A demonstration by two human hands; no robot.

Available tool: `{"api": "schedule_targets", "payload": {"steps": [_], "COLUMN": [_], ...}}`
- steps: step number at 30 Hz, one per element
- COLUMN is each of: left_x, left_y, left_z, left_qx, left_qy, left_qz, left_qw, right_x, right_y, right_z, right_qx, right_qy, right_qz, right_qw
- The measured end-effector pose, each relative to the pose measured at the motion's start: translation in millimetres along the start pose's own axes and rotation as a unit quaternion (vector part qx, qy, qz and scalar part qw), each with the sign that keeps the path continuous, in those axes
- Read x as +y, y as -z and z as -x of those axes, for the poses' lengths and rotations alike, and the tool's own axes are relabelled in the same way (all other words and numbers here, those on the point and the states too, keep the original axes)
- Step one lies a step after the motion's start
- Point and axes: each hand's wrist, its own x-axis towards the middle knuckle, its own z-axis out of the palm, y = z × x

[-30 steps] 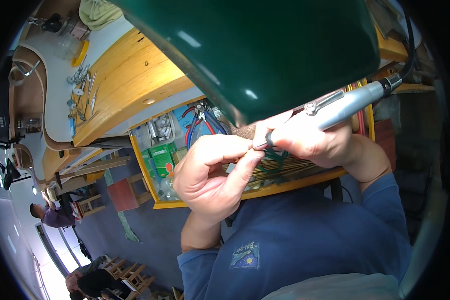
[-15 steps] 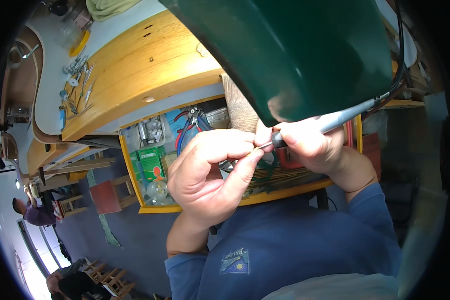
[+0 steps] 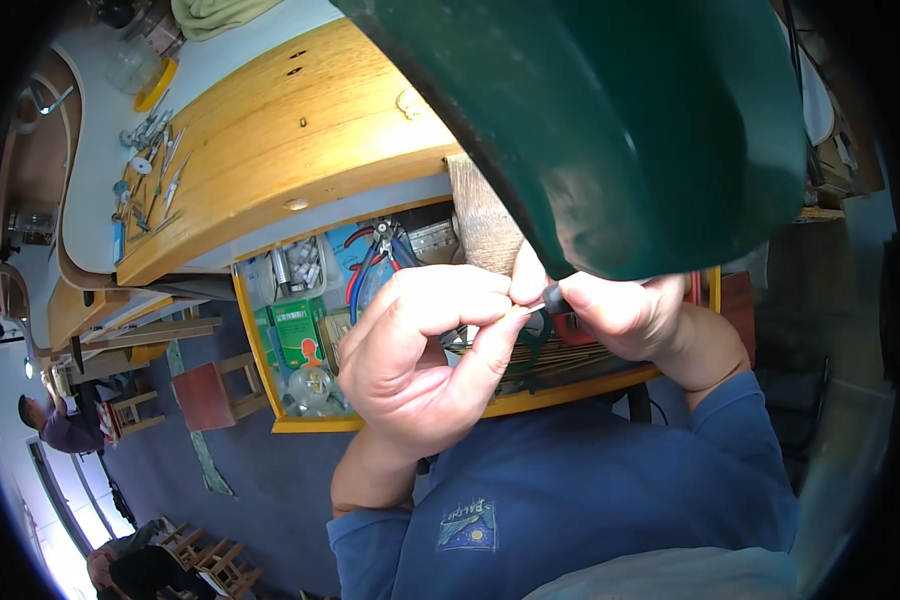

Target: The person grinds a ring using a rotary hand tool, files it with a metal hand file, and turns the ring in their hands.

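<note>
Rotary handpiece (image 3: 558,299), its dark tip just clear of the green lampshade (image 3: 660,130) that hides most of the body, is grasped in the right hand (image 3: 625,318), fingers curled around it near the front. Its thin bit (image 3: 536,307) points toward the fingertips of the left hand (image 3: 420,350), whose grip is a closed pinch of thumb and forefinger on a piece (image 3: 518,310) too small to make out. Both hands meet just in front of a light brown ridged block (image 3: 485,215), above an open drawer (image 3: 550,394) with a yellow rim. Inside the drawer, left of the hands, lie pliers (image 3: 382,240) with red and blue handles, a green box (image 3: 297,333) and a clear tub (image 3: 305,268) of small white bits; thin rods (image 3: 570,368) lie beneath the hands. On the wooden bench (image 3: 300,160), at its far left, small metal tools (image 3: 155,185) are scattered, with a yellow-rimmed clear jar (image 3: 135,68) beyond them. Further left, a person in a purple top (image 3: 73,428) is near a red-topped stool (image 3: 205,393).
</note>
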Motion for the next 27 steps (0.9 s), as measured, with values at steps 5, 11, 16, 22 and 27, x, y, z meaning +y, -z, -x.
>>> {"api": "schedule_targets", "payload": {"steps": [5,11,16,22,27], "left_x": [-0.1,-1.1,3.4,2.8,2.2], "left_y": [0.2,-0.2,-0.6,-0.8,0.4], "left_z": [1.6,2.7,2.9,3.6,5.0], "left_qx": [-0.001,0.008,0.011,0.008,0.010], "left_qy": [0.014,0.031,0.052,0.049,0.054], "left_qz": [0.004,0.016,0.017,0.015,0.015], "left_qw": [1.000,0.999,0.998,0.999,0.998], "right_x": [3.3,1.7,2.9,27.0,-0.4], "right_y": [-0.1,0.6,6.5,13.0,-0.4], "right_z": [2.1,-0.1,8.5,15.9,1.0], "right_qx": [-0.007,-0.029,-0.021,-0.025,-0.052], "right_qy": [0.021,0.015,0.007,0.017,-0.025], "right_qz": [0.025,0.030,0.101,0.071,0.018], "right_qw": [0.999,0.999,0.995,0.997,0.998]}}
